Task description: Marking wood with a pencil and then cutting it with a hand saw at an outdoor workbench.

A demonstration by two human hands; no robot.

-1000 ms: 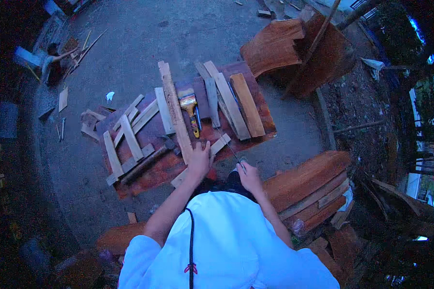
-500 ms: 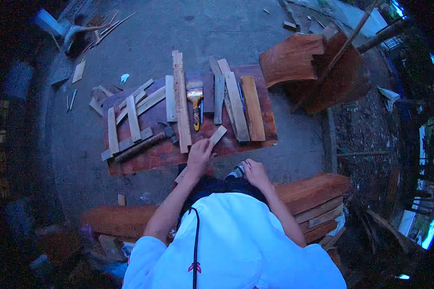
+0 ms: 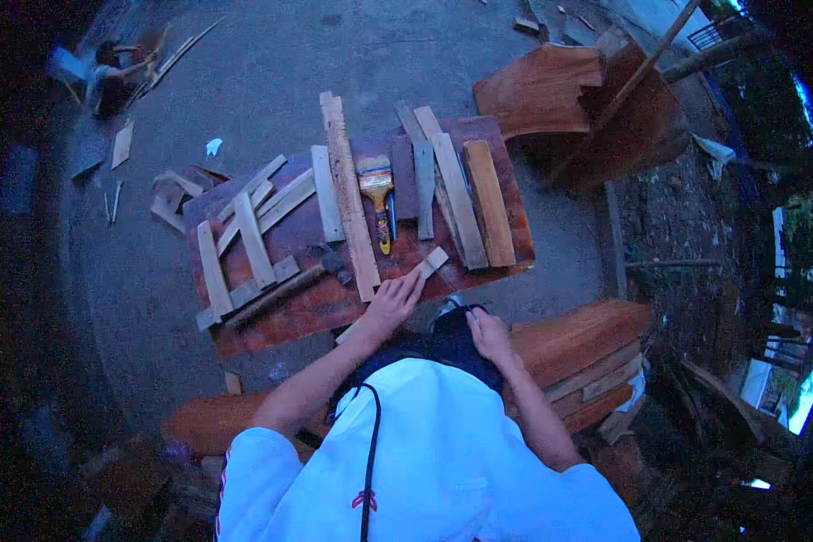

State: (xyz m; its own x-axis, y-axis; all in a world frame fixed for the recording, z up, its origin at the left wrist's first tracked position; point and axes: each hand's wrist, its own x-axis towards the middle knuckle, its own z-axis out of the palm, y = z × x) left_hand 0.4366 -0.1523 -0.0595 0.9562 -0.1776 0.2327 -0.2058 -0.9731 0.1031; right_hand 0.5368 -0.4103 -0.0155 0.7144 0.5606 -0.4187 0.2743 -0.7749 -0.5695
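Observation:
My left hand point(image 3: 395, 302) is closed on a short pale wooden strip point(image 3: 434, 260) and presses it at the near edge of the reddish-brown wooden board point(image 3: 271, 334). In my right hand point(image 3: 490, 336) is a thin tool with a dark handle point(image 3: 466, 307); its narrow blade-like part reaches toward the strip's end, and its exact kind cannot be made out. Beyond my left hand lies a paintbrush point(image 3: 377, 185) with a yellow handle. A rough-edged long plank point(image 3: 348, 194) lies beside the brush. A hammer point(image 3: 332, 262) rests left of this plank.
Several wooden slats point(image 3: 254, 239) lie across the board's left; more planks, including an orange-brown one point(image 3: 489, 203), lie on its right. A big curved wooden piece point(image 3: 551, 95) stands at far right. Stacked timber point(image 3: 587, 348) is beside me. Another person point(image 3: 113, 77) is at far left.
My left hand and the strip have shifted right and a little nearer to me. My right hand has moved slightly right and nearer, with the tool's thin part now toward the strip. The view has turned slightly.

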